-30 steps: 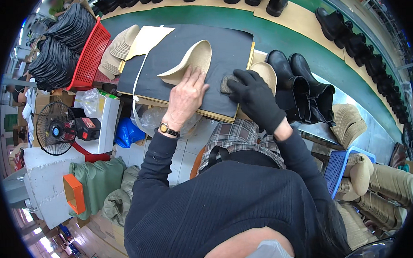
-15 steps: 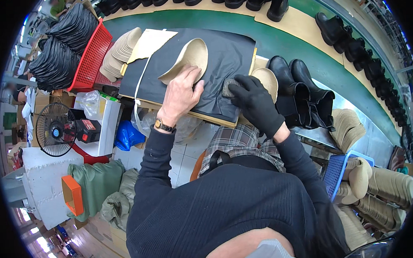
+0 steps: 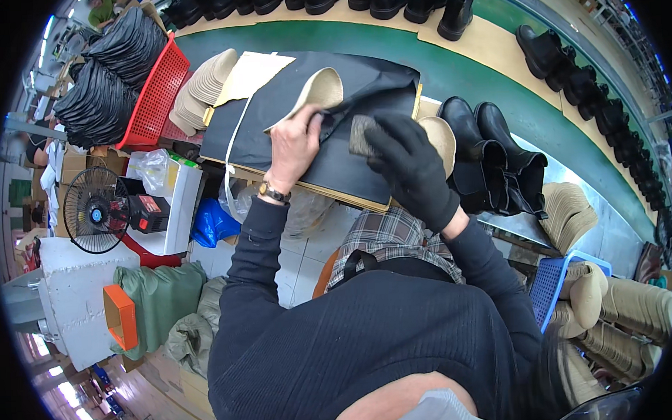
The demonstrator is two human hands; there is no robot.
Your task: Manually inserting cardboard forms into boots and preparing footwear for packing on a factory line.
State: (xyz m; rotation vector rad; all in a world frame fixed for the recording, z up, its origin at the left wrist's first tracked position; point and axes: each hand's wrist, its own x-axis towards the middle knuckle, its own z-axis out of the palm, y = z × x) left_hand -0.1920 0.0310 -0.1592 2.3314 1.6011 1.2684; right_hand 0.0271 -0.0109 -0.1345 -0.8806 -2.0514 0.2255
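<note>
Bare, with a watch at the wrist, my left hand (image 3: 295, 145) grips the near end of a beige curved shoe insole (image 3: 321, 88). The insole is tilted up over a black sheet (image 3: 261, 109) on the board in front of me. My right hand (image 3: 412, 166), in a black glove, holds a rough grey block (image 3: 361, 136) just right of the insole, apart from it. Its fingers are slightly blurred. Another beige insole (image 3: 440, 141) lies right of the glove, partly hidden by it. Left of the sheet a stack of insoles (image 3: 204, 89) leans by a cream paper piece (image 3: 253, 74).
Black boots (image 3: 466, 135) stand close to my right, with more insoles (image 3: 569, 213) and a blue basket (image 3: 549, 284) beyond. A red basket (image 3: 154, 98) of black pieces is at left, above a fan (image 3: 95, 211). Black shoes (image 3: 456, 13) line the green bench (image 3: 464, 68).
The insole has turned and tipped over, showing more of its edge, and my left hand now pinches its near end. The grey block has lifted off the sheet and shifted slightly left.
</note>
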